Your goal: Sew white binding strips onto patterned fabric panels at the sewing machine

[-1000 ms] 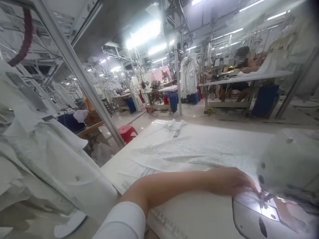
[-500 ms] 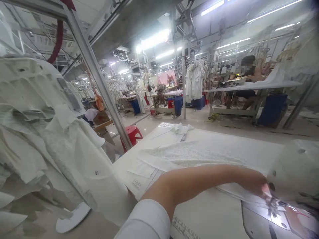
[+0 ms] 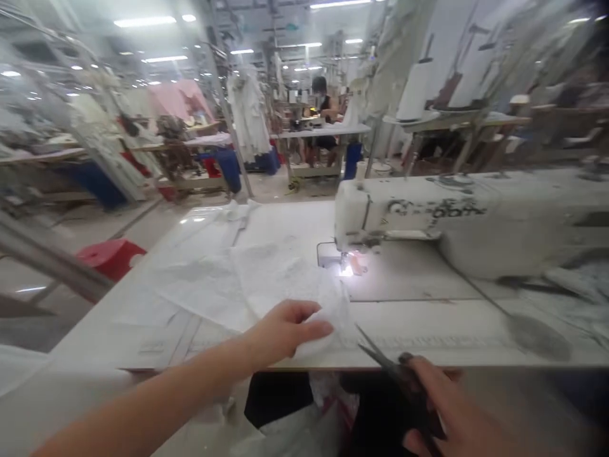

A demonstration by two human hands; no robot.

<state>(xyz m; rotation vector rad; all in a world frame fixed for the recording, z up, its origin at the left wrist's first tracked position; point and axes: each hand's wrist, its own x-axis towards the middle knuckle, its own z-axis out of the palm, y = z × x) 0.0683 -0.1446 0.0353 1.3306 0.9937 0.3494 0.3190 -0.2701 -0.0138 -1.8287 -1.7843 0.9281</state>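
White fabric (image 3: 280, 273) lies across the left half of the sewing table, its right end pinched by my left hand (image 3: 290, 330) near the front edge. My right hand (image 3: 451, 406) grips dark scissors (image 3: 383, 360), whose slightly parted blades point up and left toward the fabric's end without touching it. Beyond both hands stands a white sewing machine (image 3: 404, 209), its lit needle area (image 3: 346, 268) just behind the held fabric. The scissor handles are partly covered by my fingers.
A red stool (image 3: 110, 257) stands left of the table (image 3: 428, 324). White thread cones (image 3: 416, 89) rise behind the machine. Patterned cloth (image 3: 571, 298) lies at the right. Farther back, a person (image 3: 326, 105) sits at another machine.
The view has swung right. My left hand has come away from the needle area to the table's front, holding the fabric. My right hand now shows clearly with the scissors.
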